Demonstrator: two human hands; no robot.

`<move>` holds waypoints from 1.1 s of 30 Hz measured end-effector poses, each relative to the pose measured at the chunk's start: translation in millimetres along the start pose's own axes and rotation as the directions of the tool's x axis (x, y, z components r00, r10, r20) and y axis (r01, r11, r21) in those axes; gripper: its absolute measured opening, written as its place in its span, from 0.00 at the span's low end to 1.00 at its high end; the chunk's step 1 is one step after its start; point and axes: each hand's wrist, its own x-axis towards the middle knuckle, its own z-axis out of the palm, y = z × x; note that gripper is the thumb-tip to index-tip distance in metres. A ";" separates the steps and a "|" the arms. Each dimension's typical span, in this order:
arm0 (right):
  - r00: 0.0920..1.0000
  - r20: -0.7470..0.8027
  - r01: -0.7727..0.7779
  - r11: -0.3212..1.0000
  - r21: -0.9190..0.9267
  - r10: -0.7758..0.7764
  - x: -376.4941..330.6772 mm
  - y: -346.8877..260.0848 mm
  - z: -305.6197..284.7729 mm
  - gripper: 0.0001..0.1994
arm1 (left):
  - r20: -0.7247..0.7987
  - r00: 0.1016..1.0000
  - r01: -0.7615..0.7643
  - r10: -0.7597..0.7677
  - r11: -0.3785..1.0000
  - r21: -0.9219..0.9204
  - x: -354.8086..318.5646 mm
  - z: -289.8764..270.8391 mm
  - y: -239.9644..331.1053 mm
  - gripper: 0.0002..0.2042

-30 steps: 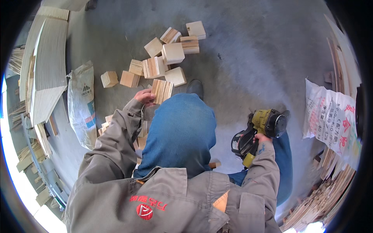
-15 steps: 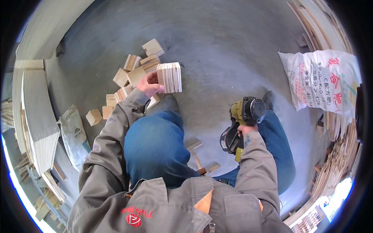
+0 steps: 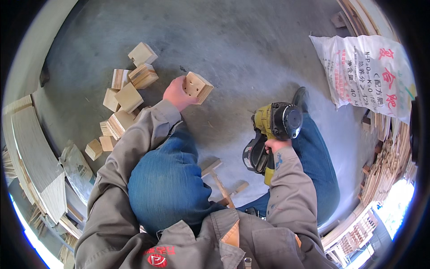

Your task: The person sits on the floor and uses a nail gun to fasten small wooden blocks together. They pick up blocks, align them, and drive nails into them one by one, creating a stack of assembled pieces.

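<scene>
My left hand [image 3: 177, 93] grips a plywood block [image 3: 200, 86] by its left side, above the floor. Several small dark dots show on the block's broad face, and its layered edge faces right. Closed round the handle of a yellow and black nail gun [image 3: 273, 123] is my right hand [image 3: 277, 145]. The nail gun has a round black head and a dark round magazine, and it is held over my right leg. Beyond my left forearm lies a loose pile of plywood blocks [image 3: 129, 97] on the floor.
A printed white sack [image 3: 358, 74] rests on stacked wood strips [image 3: 387, 161] at the right. Plywood sheets [image 3: 38, 157] and a pale bag [image 3: 76, 170] stand at the left. Between my legs, a wooden piece [image 3: 219, 181] is on the grey floor [image 3: 237, 49].
My left hand has turned the block, so its dotted broad face now shows instead of mainly its layered edge. The nail gun sits slightly further left in view. The whole view has shifted.
</scene>
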 end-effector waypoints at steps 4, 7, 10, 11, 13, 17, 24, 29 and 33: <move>1.000 0.030 0.000 1.000 -0.012 0.001 6.6 2.5 -0.5 0.06 | -0.002 0.999 -0.036 0.037 0.985 0.166 6.5 16.2 7.6 0.43; 0.999 0.043 -0.004 0.999 -0.039 0.005 6.9 1.2 -3.6 0.07 | 0.057 0.998 -0.030 0.021 0.986 0.163 11.2 20.7 9.9 0.46; 1.000 0.002 0.003 1.000 0.018 -0.003 8.4 3.7 0.4 0.06 | 0.095 0.995 -0.001 -0.016 0.985 0.172 14.3 21.9 -1.9 0.47; 1.000 -0.005 0.012 0.999 0.039 -0.011 5.4 -1.5 3.5 0.06 | 0.117 0.993 0.017 -0.033 0.990 0.139 16.3 22.7 -17.0 0.47; 1.000 -0.021 0.023 0.999 0.046 -0.022 0.2 -6.4 6.3 0.05 | 0.166 0.983 0.066 -0.077 0.996 0.067 16.2 23.4 -29.2 0.46; 1.000 -0.010 0.017 1.000 -0.011 -0.017 -2.7 -12.0 6.6 0.05 | 0.231 0.962 0.170 -0.144 0.981 -0.095 10.8 22.5 -48.9 0.40; 1.000 -0.005 0.027 0.998 -0.060 -0.027 -5.1 -17.3 9.9 0.04 | 0.079 0.970 0.241 -0.228 0.929 -0.281 -8.1 -22.5 -86.9 0.31; 1.000 -0.008 -0.011 1.000 0.010 0.012 2.7 -8.2 10.6 0.05 | 0.097 0.955 0.286 -0.281 0.776 -0.562 -32.6 -87.1 -32.2 0.28; 1.000 -0.001 0.025 0.999 -0.037 -0.025 6.6 -6.0 17.3 0.05 | 0.053 0.997 0.068 -0.048 0.846 -0.529 -46.8 -157.6 16.9 0.27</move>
